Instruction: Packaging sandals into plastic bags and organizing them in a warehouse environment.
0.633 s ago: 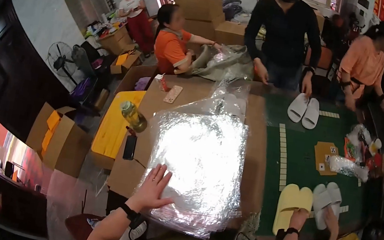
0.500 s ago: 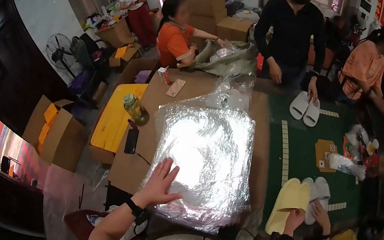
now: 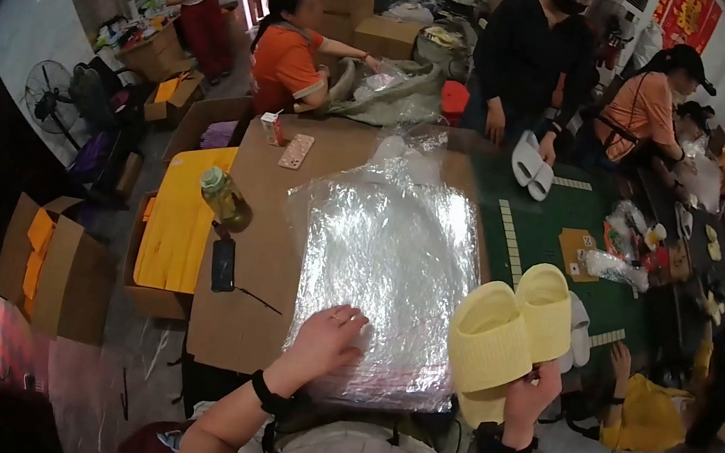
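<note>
My right hand [image 3: 530, 392] grips a pair of pale yellow slide sandals [image 3: 504, 336], lifted at the right edge of the cardboard-covered table. The openings of the slides face up. On the near left part of a stack of clear plastic bags [image 3: 388, 273], my left hand [image 3: 327, 340] rests flat with its fingers stretched out and holds nothing. The bags are shiny, with a pinkish strip along the edge nearest me. A dark band is round each wrist.
Left of the bags are a bottle [image 3: 226, 198], a black device [image 3: 224, 263], a phone [image 3: 296, 151] and a yellow pile [image 3: 185, 222]. On the green table, white slides [image 3: 579, 332] lie beside a co-worker's hand. Another person holds white slides [image 3: 533, 165]. Several people work around.
My right hand has raised the yellow slides and brought them left, beside the bags. My left hand stays on the stack. The person opposite has lifted the white slides. The view has turned right.
</note>
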The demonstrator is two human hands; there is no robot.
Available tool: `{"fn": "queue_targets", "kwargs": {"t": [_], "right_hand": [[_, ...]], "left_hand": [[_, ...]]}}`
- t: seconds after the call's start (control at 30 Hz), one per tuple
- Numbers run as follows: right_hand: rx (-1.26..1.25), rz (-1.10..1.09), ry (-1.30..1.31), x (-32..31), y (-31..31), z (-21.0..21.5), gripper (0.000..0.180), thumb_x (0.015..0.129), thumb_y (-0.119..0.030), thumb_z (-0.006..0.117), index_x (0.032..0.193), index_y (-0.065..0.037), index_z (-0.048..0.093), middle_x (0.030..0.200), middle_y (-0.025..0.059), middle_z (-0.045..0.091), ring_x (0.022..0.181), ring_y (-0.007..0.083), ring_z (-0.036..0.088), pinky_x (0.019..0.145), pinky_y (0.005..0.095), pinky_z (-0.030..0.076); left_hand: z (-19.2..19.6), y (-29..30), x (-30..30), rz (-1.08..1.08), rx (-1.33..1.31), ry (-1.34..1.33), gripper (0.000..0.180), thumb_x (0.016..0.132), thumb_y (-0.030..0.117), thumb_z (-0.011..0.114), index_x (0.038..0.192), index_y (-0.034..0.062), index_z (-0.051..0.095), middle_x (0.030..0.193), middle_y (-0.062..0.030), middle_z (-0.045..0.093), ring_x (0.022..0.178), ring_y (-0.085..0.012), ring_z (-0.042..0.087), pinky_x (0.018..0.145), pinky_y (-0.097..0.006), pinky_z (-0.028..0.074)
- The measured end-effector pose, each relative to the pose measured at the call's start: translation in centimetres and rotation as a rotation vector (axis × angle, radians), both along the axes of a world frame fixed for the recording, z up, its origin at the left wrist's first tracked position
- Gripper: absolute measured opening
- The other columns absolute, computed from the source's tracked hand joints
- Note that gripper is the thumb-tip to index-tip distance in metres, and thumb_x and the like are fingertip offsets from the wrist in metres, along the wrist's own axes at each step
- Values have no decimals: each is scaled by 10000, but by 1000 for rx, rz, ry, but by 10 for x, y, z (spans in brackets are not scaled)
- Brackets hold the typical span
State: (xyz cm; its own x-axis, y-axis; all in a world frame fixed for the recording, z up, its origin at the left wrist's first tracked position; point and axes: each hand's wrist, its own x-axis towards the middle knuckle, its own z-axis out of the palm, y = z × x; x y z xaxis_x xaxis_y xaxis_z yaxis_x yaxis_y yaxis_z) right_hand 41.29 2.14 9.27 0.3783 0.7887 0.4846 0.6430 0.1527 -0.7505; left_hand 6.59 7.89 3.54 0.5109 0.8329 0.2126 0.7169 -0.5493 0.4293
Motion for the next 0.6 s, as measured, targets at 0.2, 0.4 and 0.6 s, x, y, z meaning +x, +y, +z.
{"fn": "queue_targets", "kwargs": {"t": [0.2,0.4,0.6], "right_hand": [[53,-3,179,-18,-36,-6,177,848,-22,720,1013,22,674,959,31,662,846,92,605,761,227,470],[-24,-133,209,-9,-84,-11,179,862,-28,728,1024,24,669,1008,15,657,873,83,594,759,229,468],[39,-124,326,-11,-98,-18,219,897,-39,711,1094,39,653,1070,19,664,939,98,607,837,247,484]], "left_hand": [[-20,7,-7,1,-115,-96,285,773,166,711,1051,122,667,1157,-36,659,1082,-281,616,872,-392,534],[-1,16,-8,-204,-64,1,456,730,254,795,1144,130,648,1289,-81,585,1209,-341,530,968,-436,490],[-23,12,1,-179,0,-127,416,739,278,814,1096,109,684,1199,-89,649,1131,-323,592,967,-430,488]]}}
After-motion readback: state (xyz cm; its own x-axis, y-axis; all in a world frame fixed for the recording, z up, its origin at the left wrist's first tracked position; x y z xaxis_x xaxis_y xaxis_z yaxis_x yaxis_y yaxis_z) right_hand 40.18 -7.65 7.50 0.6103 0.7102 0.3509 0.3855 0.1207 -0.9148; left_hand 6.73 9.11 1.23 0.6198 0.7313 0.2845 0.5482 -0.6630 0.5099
